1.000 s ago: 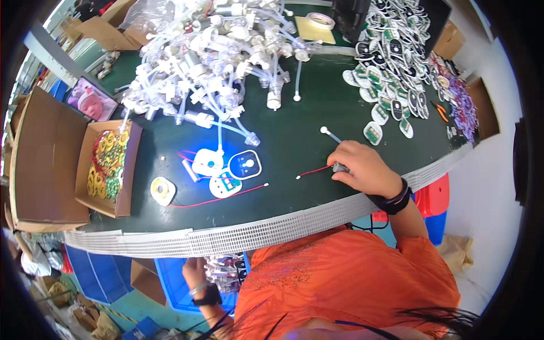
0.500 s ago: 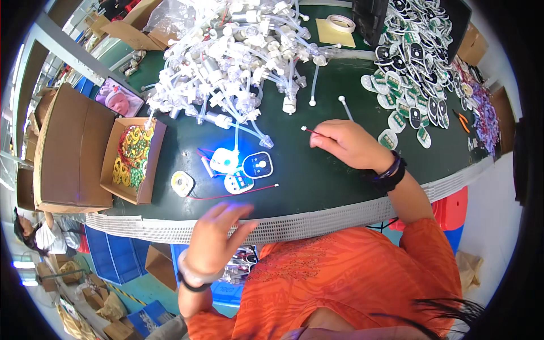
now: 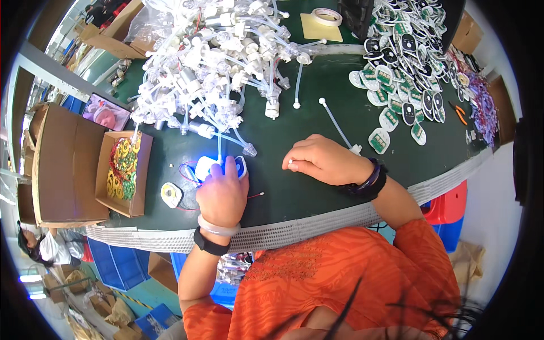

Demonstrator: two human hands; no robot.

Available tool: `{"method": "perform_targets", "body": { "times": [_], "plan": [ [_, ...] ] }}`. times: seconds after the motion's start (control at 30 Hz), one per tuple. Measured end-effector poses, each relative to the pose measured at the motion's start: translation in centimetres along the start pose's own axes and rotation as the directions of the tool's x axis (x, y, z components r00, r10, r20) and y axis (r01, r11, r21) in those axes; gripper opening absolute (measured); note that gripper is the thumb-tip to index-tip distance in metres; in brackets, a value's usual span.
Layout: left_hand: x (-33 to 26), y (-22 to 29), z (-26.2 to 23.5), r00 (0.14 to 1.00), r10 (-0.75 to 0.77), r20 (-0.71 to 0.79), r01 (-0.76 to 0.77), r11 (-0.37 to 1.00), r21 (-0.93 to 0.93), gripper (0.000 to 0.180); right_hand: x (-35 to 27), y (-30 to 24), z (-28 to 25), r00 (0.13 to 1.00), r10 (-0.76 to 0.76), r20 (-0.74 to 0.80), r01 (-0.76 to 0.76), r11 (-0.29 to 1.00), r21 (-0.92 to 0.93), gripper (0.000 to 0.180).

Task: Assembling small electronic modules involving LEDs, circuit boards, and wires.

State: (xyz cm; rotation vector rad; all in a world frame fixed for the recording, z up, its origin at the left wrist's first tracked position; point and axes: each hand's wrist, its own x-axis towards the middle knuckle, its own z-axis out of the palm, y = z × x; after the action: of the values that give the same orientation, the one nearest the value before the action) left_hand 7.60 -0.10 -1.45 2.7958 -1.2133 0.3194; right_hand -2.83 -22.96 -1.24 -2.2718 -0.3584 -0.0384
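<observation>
My left hand [image 3: 222, 197] reaches down over a small cluster of oval boards, its bent fingers apart and on top of them. Beneath the fingers a white oval module [image 3: 206, 166] glows blue, with a clear tube rising from it. The edge of a black-faced oval board [image 3: 242, 165] shows beside my index finger; the rest of the cluster is hidden. To the right, my right hand [image 3: 322, 162] pinches a thin wire lead, whose white connector [image 3: 291, 162] pokes out at the fingertips. A round white-and-yellow disc [image 3: 171, 195] lies left of my left hand, with a red wire trailing from it.
A heap of clear tubes and white fittings [image 3: 226, 62] covers the back. Several oval boards [image 3: 396, 73] pile up at right, near orange pliers [image 3: 458, 113]. At left stands a cardboard box of coloured discs [image 3: 126, 170]. A loose tube [image 3: 336, 123] lies beyond my right hand.
My left hand has moved forward from the table edge onto the lit boards. The right hand has come a little nearer and left with the wire lead. The view has shifted slightly.
</observation>
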Motion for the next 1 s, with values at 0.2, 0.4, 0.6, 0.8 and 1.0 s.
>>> {"method": "perform_targets", "body": {
  "times": [0.2,0.4,0.6,0.8,1.0],
  "plan": [
    [-0.7,-2.5,-1.2,0.975,-0.165,0.148,0.212,0.492,-0.844,0.022,0.1,-1.2,0.1,0.995,-0.048,-0.085,0.045,0.998,-0.040,0.015],
    [-3.3,-1.2,-3.2,0.922,-0.195,0.335,0.255,-0.346,-0.903,0.018,1.0,-5.7,0.2,0.991,0.091,-0.096,-0.050,0.928,0.370,0.008],
    [-4.0,1.3,-3.2,0.898,-0.195,0.395,0.228,-0.562,-0.795,0.022,1.8,-6.3,2.3,0.962,0.097,-0.256,0.009,0.922,0.386,0.008],
    [-4.3,2.2,-2.9,0.891,-0.207,0.405,0.304,-0.391,-0.869,0.025,1.6,-5.2,3.0,0.954,0.084,-0.287,0.025,0.933,0.359,0.007],
    [-4.6,2.3,-2.5,0.899,-0.209,0.385,0.299,-0.349,-0.888,0.027,1.4,-5.8,2.6,0.946,0.177,-0.273,-0.067,0.926,0.371,0.008]
  ]
}}
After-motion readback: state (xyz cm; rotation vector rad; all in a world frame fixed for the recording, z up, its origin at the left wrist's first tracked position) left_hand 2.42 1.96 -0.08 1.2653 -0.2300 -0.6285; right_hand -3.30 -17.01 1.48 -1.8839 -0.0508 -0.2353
